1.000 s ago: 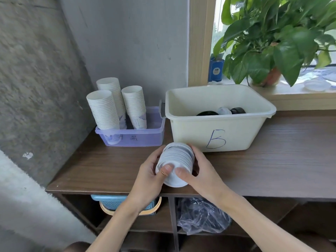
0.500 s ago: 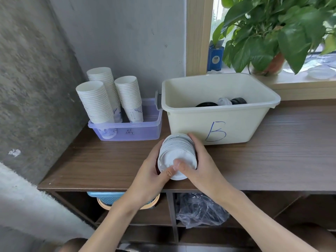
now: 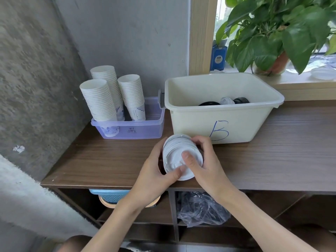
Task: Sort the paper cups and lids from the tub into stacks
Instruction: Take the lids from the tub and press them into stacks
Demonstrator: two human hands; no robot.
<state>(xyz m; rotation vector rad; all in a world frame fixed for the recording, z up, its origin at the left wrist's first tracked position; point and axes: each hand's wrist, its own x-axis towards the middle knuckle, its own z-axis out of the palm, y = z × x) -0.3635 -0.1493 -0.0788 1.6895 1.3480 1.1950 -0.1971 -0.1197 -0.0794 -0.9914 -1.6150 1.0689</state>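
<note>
Dark wood-grain shelf top against grey concrete walls, and both hands are busy right at its near edge. The left hand is curled round the left side of a stack of white lids, with its thumb pressed flat on the face of the nearest lid. The right hand mirrors it, fingers wrapped round the right side, thumb planted on that same lid face just above the left thumb. So the stack is clamped between two palms, tipped with its top towards the camera. Whether its far end rests on the wood, I cannot tell.

Just beyond the right hand's knuckles stands the cream tub, a blue letter B on its front wall. The fingers are very near that wall; contact is not clear. Deep inside the tub, beyond and to the right of both hands, lie black lids and one white piece, mostly hidden by the rim.

Beyond the left hand and off to its left sits a clear purple tray touching the tub's side, holding three upright stacks of paper cups.

Far past the right hand, a leafy potted plant and a blue box sit on the window sill. Below the right wrist, a crumpled plastic bag; below the left wrist, a blue basket.
</note>
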